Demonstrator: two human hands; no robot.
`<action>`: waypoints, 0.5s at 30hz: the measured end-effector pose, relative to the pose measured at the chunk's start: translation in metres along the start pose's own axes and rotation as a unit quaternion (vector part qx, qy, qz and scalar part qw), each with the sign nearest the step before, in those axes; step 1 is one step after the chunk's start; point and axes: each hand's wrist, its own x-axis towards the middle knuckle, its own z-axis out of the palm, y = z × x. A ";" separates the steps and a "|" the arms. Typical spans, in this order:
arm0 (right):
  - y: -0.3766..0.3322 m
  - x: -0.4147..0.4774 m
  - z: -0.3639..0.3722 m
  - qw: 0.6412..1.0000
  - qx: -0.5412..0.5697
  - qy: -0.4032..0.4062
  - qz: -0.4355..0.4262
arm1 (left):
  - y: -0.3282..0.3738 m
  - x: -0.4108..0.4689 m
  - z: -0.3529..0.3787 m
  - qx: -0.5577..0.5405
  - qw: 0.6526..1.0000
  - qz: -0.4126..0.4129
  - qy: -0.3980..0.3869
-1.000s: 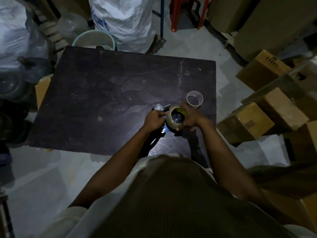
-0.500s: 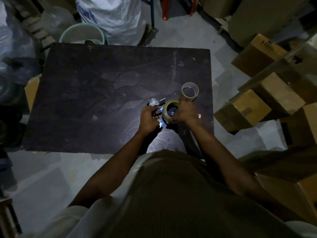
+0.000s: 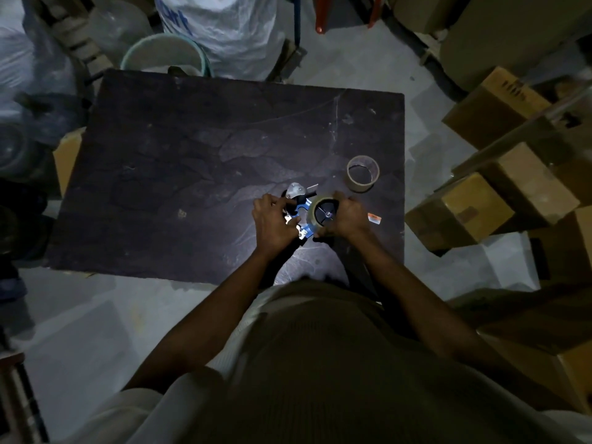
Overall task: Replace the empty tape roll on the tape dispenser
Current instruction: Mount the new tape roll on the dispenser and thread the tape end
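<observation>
A blue and silver tape dispenser point(image 3: 300, 207) lies on the dark table point(image 3: 192, 174) near its front right part. My left hand point(image 3: 272, 221) grips the dispenser's frame from the left. A full brown tape roll point(image 3: 323, 213) sits on the dispenser's black hub, and my right hand point(image 3: 347, 216) is wrapped around the roll from the right. The empty cardboard core point(image 3: 363, 173) stands on the table just beyond my right hand, apart from it.
A small orange and white scrap point(image 3: 374, 218) lies right of my right hand. Cardboard boxes point(image 3: 480, 206) are stacked on the floor at the right. A pale bucket point(image 3: 166, 57) and a white sack point(image 3: 224, 27) stand behind the table.
Both hands stay on the dispenser and roll. My right hand has shifted around the roll, and the roll's open face with the black hub now shows more fully.
</observation>
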 end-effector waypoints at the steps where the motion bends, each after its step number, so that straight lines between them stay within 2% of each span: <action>1: 0.004 0.002 -0.001 1.000 0.016 -0.011 -0.004 | 0.002 0.001 -0.001 0.015 1.000 0.015 -0.005; 4: 0.018 0.009 -0.006 0.996 0.075 -0.053 -0.011 | 0.014 0.001 0.000 0.094 0.992 0.059 -0.051; 10: 0.042 0.018 0.001 0.986 0.153 -0.059 -0.026 | 0.048 0.002 -0.001 0.181 0.974 0.041 -0.132; 13: 0.052 0.018 -0.002 0.987 0.139 -0.067 -0.053 | 0.051 0.004 -0.001 0.203 0.965 0.082 -0.142; 15: 0.059 0.020 -0.001 0.987 0.142 -0.067 -0.040 | 0.046 0.005 0.005 0.220 0.959 0.100 -0.151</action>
